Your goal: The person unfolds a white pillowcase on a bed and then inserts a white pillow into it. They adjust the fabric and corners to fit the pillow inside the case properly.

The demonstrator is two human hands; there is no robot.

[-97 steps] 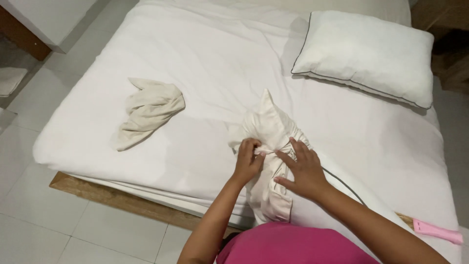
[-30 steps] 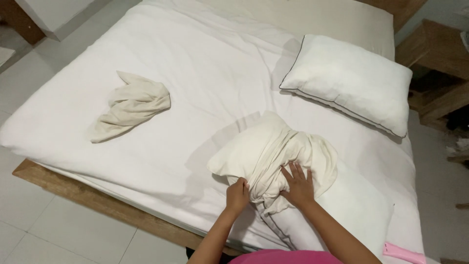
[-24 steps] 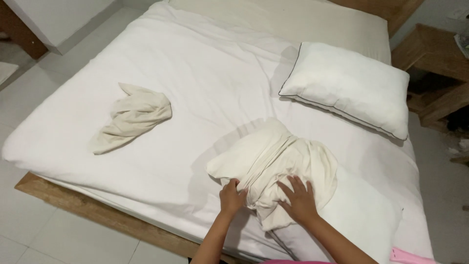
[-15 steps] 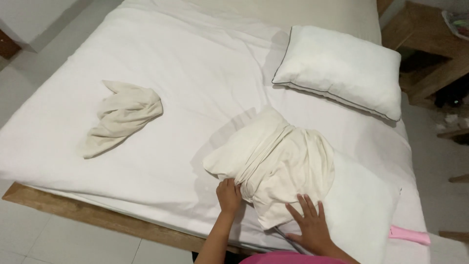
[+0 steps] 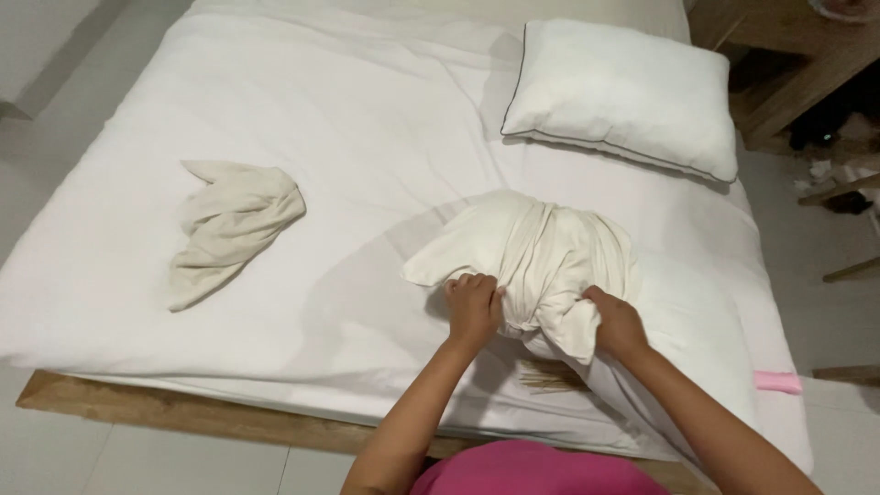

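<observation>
A white pillow lies at the bed's head; a crumpled cream towel rests left; wooden nightstand beside.

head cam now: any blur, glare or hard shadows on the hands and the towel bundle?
Head view: sharp, no motion blur on the left hand or right hand; lighting soft and even, no glare on the white bed sheet; a faint soft shadow falls left of the cream towel bundle; the folded towel and pillow are in focus; the upper right corner is dim.
</observation>
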